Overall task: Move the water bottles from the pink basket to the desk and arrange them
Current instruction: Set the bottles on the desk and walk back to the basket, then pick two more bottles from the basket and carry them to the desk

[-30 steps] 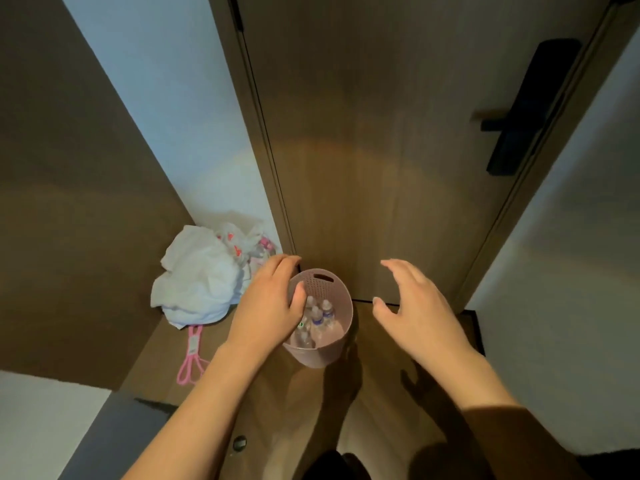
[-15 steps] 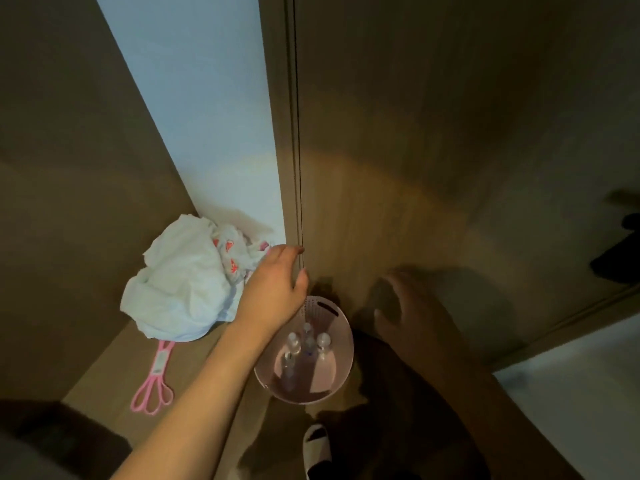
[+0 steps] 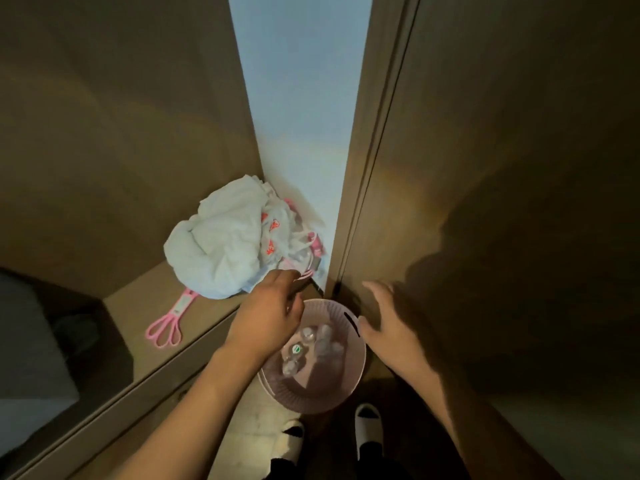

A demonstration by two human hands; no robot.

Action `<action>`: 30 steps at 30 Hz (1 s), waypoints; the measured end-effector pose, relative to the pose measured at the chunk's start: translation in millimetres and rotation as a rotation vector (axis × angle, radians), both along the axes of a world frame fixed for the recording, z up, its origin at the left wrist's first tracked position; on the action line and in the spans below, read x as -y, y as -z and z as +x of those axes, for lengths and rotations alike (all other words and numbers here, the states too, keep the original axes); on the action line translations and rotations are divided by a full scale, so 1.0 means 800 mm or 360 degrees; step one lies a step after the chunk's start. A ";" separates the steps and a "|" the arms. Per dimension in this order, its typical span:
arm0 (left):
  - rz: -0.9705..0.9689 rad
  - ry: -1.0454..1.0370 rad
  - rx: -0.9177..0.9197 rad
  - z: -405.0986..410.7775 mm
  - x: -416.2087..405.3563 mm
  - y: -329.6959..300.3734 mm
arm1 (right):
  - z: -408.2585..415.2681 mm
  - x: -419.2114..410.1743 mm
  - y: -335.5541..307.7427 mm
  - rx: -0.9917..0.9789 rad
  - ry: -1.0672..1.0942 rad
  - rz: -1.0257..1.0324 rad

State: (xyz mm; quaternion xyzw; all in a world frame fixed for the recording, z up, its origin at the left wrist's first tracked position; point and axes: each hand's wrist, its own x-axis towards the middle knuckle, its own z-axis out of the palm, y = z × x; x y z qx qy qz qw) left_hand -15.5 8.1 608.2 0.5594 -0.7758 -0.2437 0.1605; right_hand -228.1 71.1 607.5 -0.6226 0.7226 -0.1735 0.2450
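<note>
Both hands are closing in on the pink basket (image 3: 313, 386) compared with half a second ago — the left hand (image 3: 266, 320) is now lying over its left rim, though whether its fingers are actually gripping the rim cannot be told, and the right hand (image 3: 388, 327) is spreading wide, grasping nothing, just beside the right rim. Inside the basket the water bottles (image 3: 308, 346) are standing upright, caps showing — it is sitting low by the wooden door (image 3: 485, 150), just beside the wooden ledge (image 3: 131, 306), which is carrying a white plastic bag (image 3: 225, 240) and a pink clip (image 3: 169, 323).

basket (image 3: 311, 393) pink | cloth (image 3: 221, 251) white (red-orange print) | scissors (image 3: 166, 327) pink
</note>
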 end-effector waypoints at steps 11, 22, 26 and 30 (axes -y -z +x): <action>0.0383 -0.0158 0.0183 -0.035 0.008 0.224 | -0.055 0.084 0.229 -0.0152 -0.0416 0.0351; 0.0494 -0.0128 0.0005 -0.063 0.047 0.675 | -0.044 0.119 0.679 -0.0348 -0.0542 0.0435; 0.0314 0.0098 0.0259 -0.061 0.080 0.757 | -0.048 0.140 0.762 -0.0468 -0.0626 0.0573; 0.0337 0.0355 0.0684 -0.064 0.099 0.777 | -0.033 0.157 0.780 -0.0648 -0.0794 0.0725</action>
